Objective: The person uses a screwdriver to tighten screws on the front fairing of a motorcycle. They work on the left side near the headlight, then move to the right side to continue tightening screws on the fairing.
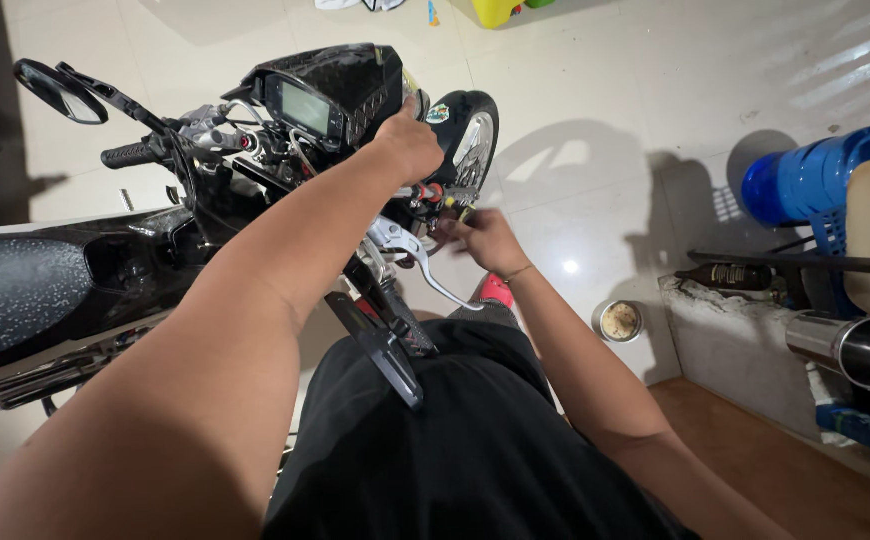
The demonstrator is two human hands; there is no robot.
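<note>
The right hand (490,240) hides what its fingers pinch beneath the handlebar (425,195).

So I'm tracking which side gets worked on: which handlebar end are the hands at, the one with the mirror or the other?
The other one. Both the left hand and right hand are at the end with the silver lever; the mirror end with the black grip is untouched.

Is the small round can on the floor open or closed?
Open: the can stands upright with no lid, and its pale inside shows from above.
</note>
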